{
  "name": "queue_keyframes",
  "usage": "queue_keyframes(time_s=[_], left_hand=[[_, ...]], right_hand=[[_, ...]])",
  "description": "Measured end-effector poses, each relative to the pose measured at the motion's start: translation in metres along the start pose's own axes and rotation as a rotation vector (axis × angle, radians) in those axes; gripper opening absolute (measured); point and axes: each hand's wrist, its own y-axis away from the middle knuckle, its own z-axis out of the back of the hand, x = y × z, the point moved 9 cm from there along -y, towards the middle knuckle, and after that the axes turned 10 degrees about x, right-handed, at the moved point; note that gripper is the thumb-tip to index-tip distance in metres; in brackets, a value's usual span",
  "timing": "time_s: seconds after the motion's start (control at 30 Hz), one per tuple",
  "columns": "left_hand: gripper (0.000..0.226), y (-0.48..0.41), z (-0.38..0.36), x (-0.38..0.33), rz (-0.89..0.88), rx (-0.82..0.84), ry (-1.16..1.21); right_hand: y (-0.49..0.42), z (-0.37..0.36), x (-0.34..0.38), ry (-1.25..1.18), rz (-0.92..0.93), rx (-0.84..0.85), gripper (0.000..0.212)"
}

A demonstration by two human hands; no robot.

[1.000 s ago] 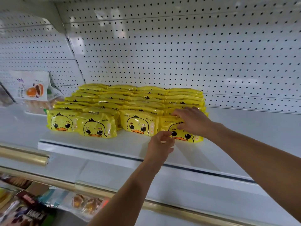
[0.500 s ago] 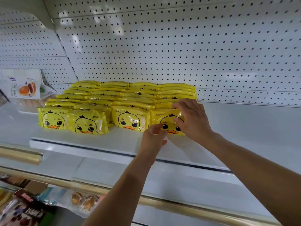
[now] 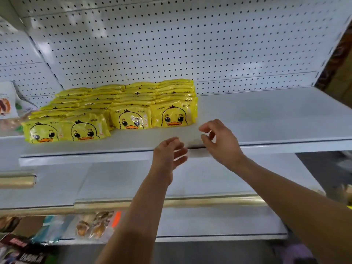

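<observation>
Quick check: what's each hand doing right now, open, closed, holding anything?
Left hand: open, fingers loosely curled, holding nothing.
Right hand: open, fingers loosely curled, holding nothing, apart from the duck packets.

Bare forearms, bare left hand (image 3: 168,155) and right hand (image 3: 222,142).

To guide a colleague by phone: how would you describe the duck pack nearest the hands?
Find the white shelf below the pegboard. Yellow duck packs stand in four rows. It is the front pack of the rightmost row, with no pack to its right.
</observation>
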Motion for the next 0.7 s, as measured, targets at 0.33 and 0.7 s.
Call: queue_keyframes(time_s=[0.33, 0.7], left_hand=[[0.019, 0.072, -0.078, 0.104, 0.214, 0.190, -0.115], [0.022, 0.113, -0.249, 0.229, 0.432, 0.434, -0.275]], right_hand=[[0.170, 0.051, -0.074, -0.040, -0.375, 0.140, 0.016], [0.319, 0.164, -0.182, -0.122, -0.662, -0.008, 0.022]])
